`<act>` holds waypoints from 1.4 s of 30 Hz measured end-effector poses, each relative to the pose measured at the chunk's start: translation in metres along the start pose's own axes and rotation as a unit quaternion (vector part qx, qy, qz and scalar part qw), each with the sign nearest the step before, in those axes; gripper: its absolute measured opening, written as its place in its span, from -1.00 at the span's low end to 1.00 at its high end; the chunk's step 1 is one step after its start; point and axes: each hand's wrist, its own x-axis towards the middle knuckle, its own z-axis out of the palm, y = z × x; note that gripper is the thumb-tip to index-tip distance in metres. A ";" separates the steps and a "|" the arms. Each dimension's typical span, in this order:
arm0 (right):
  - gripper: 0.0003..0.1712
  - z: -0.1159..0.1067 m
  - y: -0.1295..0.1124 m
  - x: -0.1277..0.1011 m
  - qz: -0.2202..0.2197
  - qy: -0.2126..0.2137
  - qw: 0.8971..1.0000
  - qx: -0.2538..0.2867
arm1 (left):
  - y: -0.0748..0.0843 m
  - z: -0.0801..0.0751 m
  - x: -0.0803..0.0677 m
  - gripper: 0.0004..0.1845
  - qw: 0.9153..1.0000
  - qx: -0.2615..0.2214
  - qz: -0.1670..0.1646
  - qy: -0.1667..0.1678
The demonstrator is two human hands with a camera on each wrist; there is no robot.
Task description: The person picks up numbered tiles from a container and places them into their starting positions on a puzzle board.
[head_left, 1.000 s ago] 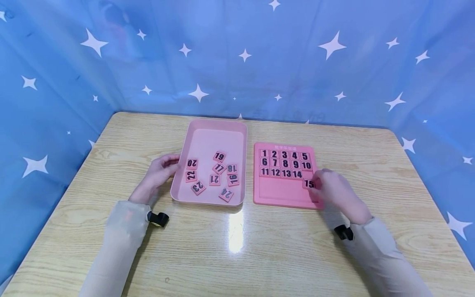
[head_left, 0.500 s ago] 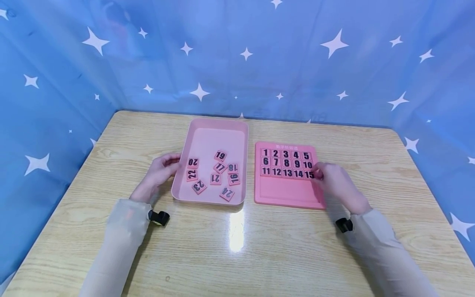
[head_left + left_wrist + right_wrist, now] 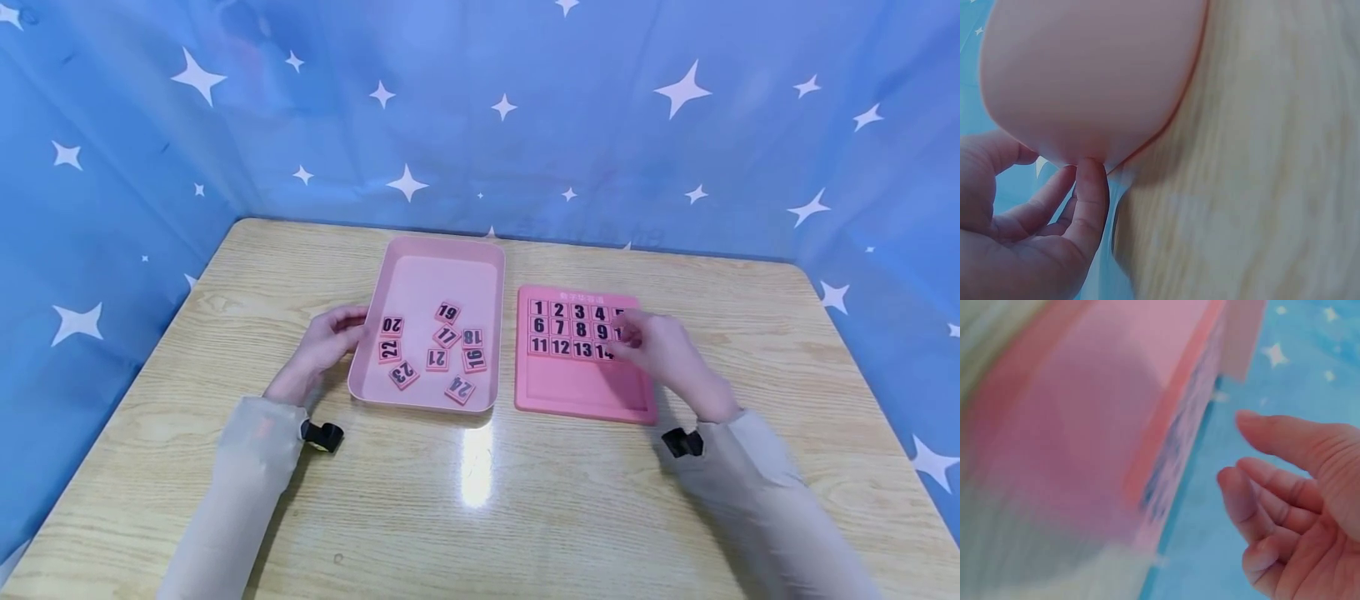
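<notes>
The right hand [image 3: 660, 354] hovers over the right part of the pink number board [image 3: 581, 387], its fingers loosely bent and holding nothing; the right wrist view shows the fingers [image 3: 1285, 487] relaxed and apart, clear of the blurred board [image 3: 1085, 456]. It covers the right ends of the board's tile rows, so only 1 to 4, 6 to 9 and 11 to 14 read plainly, and the lower half of the board, toward the person, is bare. The left hand [image 3: 322, 346] rests on the tabletop [image 3: 480, 500] against the left wall of the pink tray [image 3: 442, 250], fingers gently curled toward it; in the left wrist view a thumb [image 3: 1088, 200] touches the outer wall of the tray [image 3: 1091, 75], though whether the fingers grip the rim I cannot tell. Inside the tray, to the right of the left hand, lie loose number tiles: 20 [image 3: 392, 326] and 22 [image 3: 389, 351] nearest the hand, 23 [image 3: 403, 374] below them, then 19 [image 3: 447, 312], 17 [image 3: 446, 337], 21 [image 3: 437, 359], 18 [image 3: 472, 337], 16 [image 3: 474, 360] and 24 [image 3: 460, 389]. The tray sits just beside the board, between the two hands. A blue cloth with white stars [image 3: 480, 125] stands behind and beside the tabletop.
</notes>
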 end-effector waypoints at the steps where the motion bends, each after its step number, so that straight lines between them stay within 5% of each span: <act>1: -0.75 0.002 -0.007 0.005 -0.008 0.005 1.000 0.011 | 0.000 0.000 0.000 -0.54 1.000 0.000 0.000 0.000; 11: -0.68 0.031 -0.070 0.063 -0.068 -0.007 0.990 0.121 | 0.001 0.000 0.000 -0.54 1.000 0.006 0.003 0.002; 22: -0.73 0.062 -0.112 0.111 -0.064 -0.044 0.982 0.170 | 0.001 -0.001 0.000 -0.54 1.000 0.001 -0.009 0.003; 42: -0.81 0.083 -0.118 0.103 -0.071 -0.132 0.972 0.179 | 0.002 0.000 0.000 -0.54 1.000 -0.001 -0.010 0.004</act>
